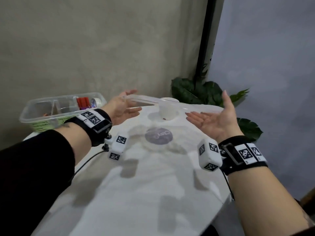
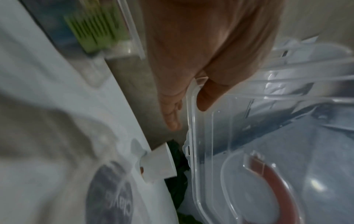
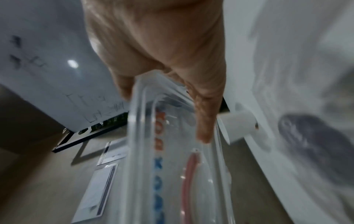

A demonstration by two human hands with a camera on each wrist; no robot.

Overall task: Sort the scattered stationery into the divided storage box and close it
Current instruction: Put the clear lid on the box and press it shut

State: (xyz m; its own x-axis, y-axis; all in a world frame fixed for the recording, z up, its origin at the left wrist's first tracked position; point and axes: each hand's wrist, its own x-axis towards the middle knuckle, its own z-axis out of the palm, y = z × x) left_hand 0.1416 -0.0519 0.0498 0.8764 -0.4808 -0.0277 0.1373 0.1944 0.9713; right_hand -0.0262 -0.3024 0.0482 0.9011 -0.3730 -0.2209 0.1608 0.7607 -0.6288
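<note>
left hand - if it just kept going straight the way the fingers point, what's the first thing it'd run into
The left hand already holds one end of the clear lid, fingers pointing toward the far table edge. Beyond them nothing shows but the grey wall, though depth is hard to judge.

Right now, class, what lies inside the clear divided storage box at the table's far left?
Inside the storage box, red markers and a tape roll share the right compartment. A small brownish item sits further left, too blurred to name. The box's green label hides its lower front.
</note>
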